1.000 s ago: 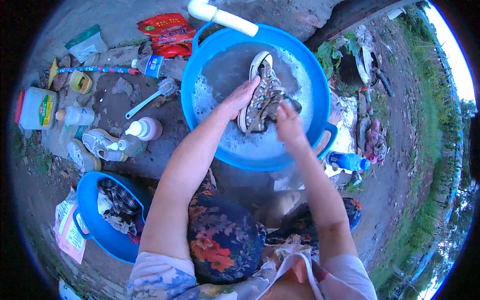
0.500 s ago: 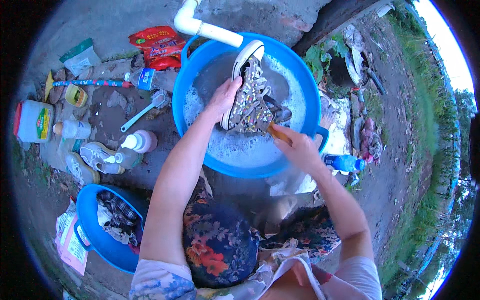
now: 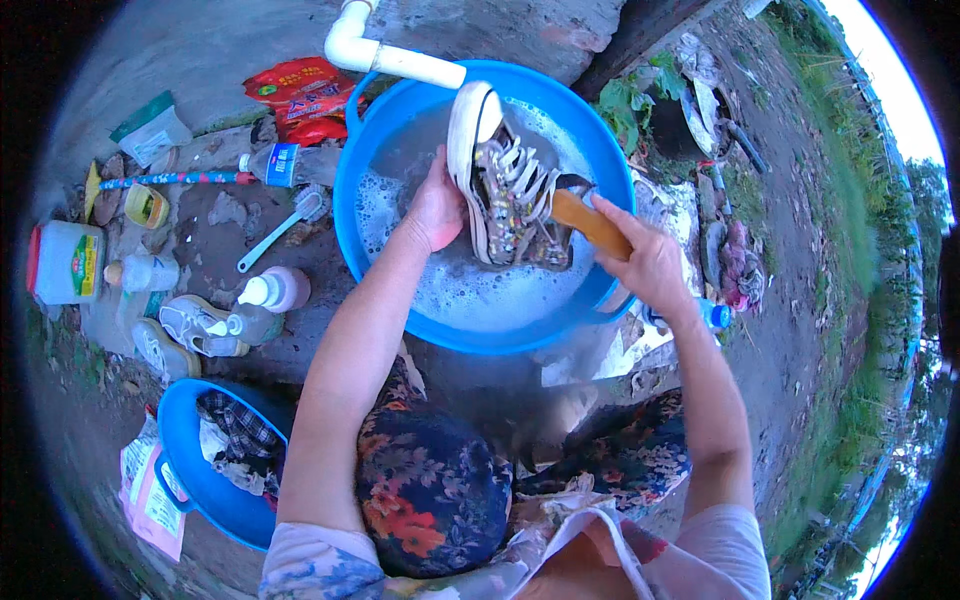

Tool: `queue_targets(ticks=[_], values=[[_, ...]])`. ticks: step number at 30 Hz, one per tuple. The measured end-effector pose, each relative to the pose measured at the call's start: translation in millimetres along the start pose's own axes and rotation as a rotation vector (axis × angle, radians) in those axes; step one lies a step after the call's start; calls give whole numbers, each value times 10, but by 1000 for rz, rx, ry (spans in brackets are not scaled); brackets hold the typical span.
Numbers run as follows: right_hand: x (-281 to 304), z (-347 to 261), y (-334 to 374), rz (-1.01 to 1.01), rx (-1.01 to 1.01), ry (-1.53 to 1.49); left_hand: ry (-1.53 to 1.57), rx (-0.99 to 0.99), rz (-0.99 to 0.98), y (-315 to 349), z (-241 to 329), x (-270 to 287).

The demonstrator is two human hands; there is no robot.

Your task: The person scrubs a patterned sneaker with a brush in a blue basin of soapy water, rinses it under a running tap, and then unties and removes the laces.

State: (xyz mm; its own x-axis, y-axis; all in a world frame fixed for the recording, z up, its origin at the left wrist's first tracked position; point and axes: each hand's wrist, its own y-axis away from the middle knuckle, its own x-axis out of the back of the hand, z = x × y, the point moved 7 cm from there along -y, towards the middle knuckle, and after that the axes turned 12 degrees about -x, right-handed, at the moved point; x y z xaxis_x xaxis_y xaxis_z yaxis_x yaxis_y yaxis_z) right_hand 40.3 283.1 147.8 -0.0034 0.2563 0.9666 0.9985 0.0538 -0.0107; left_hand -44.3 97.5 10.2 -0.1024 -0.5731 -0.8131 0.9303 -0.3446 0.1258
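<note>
- Left hand (image 3: 437, 205) supports the patterned shoe (image 3: 490, 215) along its sole, above foamy water (image 3: 470, 312) in the blue tub (image 3: 614, 160); some fingers are hidden, so I cannot tell how closed it is; suds could make the shoe slip
- Right hand (image 3: 650, 265) grips a wooden handle (image 3: 592, 224) beside the shoe; a skid could snag the laces (image 3: 526, 178)
</note>
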Motion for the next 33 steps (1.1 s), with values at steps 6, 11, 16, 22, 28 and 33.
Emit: queue_targets(ticks=[6,11,16,22,28,33], values=[[289,-166,-74,157,216,309,161,348,28,129,-188,73],[276,-106,-14,211,113,337,361,665,-372,351,-278,-287],[-204,-218,302,-116,-171,186,300,218,-14,213,-93,-58],[-353,-109,234,-186,-313,-75,85,157,-181,242,-1,-192],[-902,-367,315,-375,-753,-1048,0,25,-111,315,34,-290],[-469,-325,147,-195,-394,-39,123,33,-103,208,-11,-161]])
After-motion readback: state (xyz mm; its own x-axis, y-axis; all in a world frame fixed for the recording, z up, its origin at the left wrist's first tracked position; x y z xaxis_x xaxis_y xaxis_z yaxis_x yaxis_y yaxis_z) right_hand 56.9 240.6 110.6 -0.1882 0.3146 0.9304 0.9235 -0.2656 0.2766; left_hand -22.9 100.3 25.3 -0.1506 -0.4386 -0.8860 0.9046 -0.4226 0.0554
